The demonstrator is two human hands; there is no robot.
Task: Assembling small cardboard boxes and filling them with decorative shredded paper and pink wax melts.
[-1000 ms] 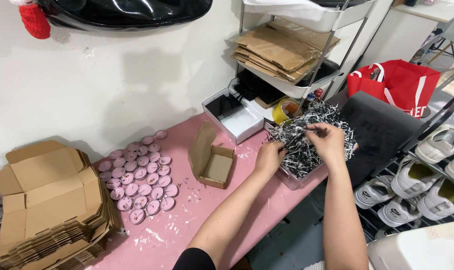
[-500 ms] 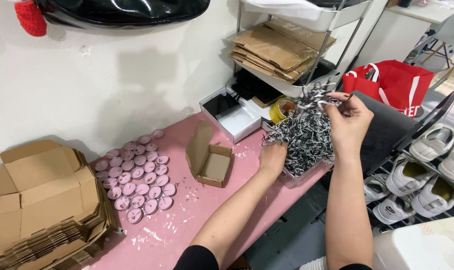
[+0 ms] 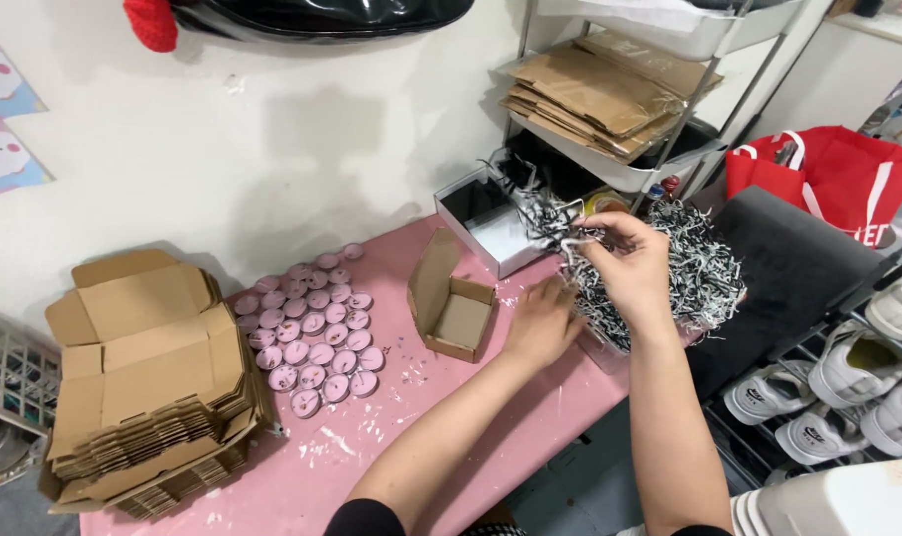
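My right hand (image 3: 625, 268) has swung a pinched tuft of black-and-white paper shred (image 3: 555, 228) off the pile at the table's right edge toward the small open box (image 3: 453, 313); my left hand (image 3: 540, 323) rests loosely open beside it.

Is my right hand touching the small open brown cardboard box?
Apart. The head view shows the right hand gripping black-and-white shredded paper, pink tabletop visible before the small open brown cardboard box.

The clear bin (under the shredded paper (image 3: 694, 273)) is mostly hidden.
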